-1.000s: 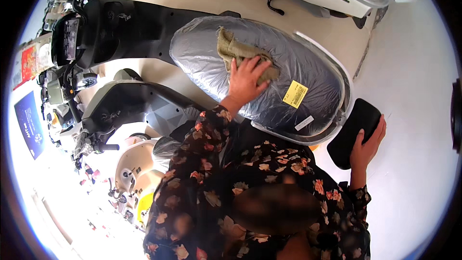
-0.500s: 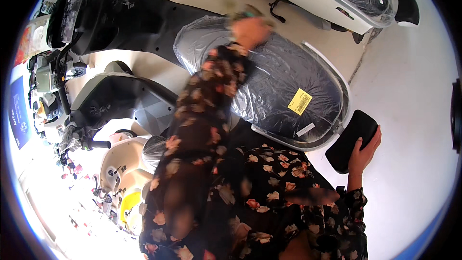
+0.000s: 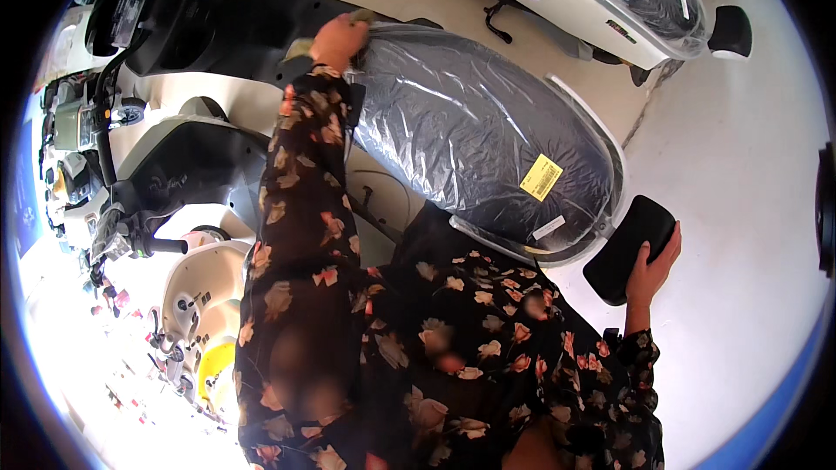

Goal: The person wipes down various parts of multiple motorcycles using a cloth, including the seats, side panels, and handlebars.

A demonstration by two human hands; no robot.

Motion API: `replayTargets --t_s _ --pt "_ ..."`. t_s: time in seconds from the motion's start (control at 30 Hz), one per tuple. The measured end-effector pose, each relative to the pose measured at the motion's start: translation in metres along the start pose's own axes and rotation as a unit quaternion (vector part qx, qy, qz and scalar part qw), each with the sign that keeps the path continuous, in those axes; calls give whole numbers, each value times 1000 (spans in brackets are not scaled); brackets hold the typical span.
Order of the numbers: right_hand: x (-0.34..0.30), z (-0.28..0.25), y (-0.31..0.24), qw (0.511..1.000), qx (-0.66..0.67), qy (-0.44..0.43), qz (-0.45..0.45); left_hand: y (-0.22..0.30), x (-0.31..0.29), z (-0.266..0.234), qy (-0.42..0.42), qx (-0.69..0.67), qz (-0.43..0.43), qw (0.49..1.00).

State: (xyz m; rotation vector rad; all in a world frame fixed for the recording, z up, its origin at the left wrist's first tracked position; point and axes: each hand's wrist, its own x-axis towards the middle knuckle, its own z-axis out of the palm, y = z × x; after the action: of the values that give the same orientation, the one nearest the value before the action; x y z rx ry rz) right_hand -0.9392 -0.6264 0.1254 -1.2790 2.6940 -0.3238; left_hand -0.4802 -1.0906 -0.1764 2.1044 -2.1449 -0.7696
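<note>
An olive cloth (image 3: 359,17) is gripped under the curled fingers of the left hand (image 3: 338,40) at the front end of the plastic-wrapped scooter seat (image 3: 488,135); the black backrest pad (image 3: 629,248) is clasped by the right hand (image 3: 653,268).

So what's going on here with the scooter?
A person in a flowered blouse leans over a parked scooter whose seat is wrapped in clear plastic. The left hand presses an olive-green cloth at the front end of the seat. The right hand grips the black backrest pad behind the seat. Other scooters stand close by on the pale floor.
</note>
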Motion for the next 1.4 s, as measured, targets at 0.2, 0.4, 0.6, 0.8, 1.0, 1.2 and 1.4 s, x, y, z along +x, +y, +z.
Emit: replayTargets --t_s 0.2,0.4,0.6,0.8,1.0,1.2,1.4 --pt "-8 0 4 1000 -2 8 4 4 -66 -5 159 -170 -130 964" --pt "-8 2 9 1000 -14 4 -18 14 -189 55 228 -258 -277 897" --pt "-12 3 28 998 -25 0 -59 86 -339 88 173 -362 -292 868" --pt "-11 6 42 997 -1 -1 -77 135 -421 109 -4 -530 -409 743" --pt "-4 14 67 991 18 7 -134 127 -437 106 -84 -691 -293 655" --pt "-7 23 89 989 34 23 -144 117 -464 33 -158 -756 -235 590" --pt "-12 7 61 984 -23 40 -170 87 -460 -35 -143 -834 -211 489"
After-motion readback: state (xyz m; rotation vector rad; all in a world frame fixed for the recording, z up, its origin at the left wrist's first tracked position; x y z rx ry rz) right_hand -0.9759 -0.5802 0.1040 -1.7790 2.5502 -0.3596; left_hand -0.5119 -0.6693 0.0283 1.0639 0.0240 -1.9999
